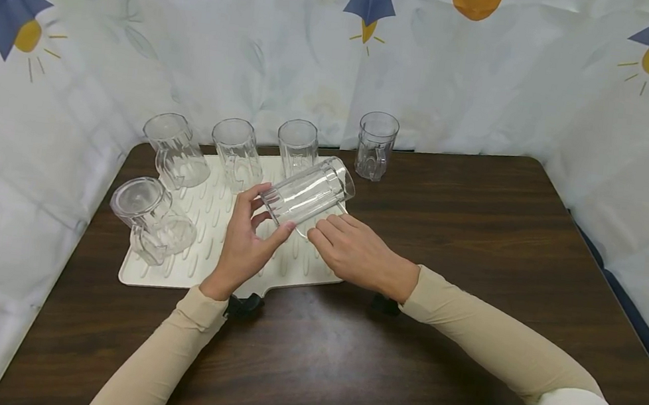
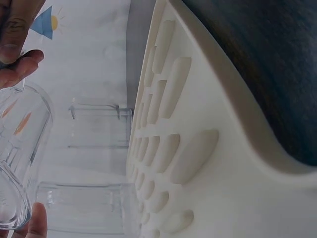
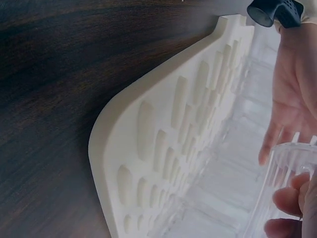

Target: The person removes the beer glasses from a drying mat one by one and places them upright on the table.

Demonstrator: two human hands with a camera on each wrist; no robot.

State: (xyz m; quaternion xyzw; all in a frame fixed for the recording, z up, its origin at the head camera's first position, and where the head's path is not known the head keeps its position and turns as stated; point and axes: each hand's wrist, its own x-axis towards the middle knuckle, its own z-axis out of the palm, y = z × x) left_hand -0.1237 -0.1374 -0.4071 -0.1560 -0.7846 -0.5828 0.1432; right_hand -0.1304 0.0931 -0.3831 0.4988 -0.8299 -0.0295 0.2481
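Above the white drying mat (image 1: 209, 209), a clear glass mug (image 1: 308, 190) is held tilted on its side. My left hand (image 1: 248, 240) holds the mug's left end between thumb and fingers. My right hand (image 1: 352, 249) grips the handle with curled fingers. In the left wrist view the mug (image 2: 20, 134) shows at the left edge, with fingers at the top and bottom. In the right wrist view the mug (image 3: 282, 183) is at lower right, partly hidden by the right fingers, with the left hand (image 3: 299, 94) beyond it.
Several clear mugs stand on the mat, among them one at the front left (image 1: 154, 223) with its base up. Another mug (image 1: 376, 145) stands on the dark wooden table (image 1: 449, 217), right of the mat. Behind hangs a white patterned cloth (image 1: 295, 39).
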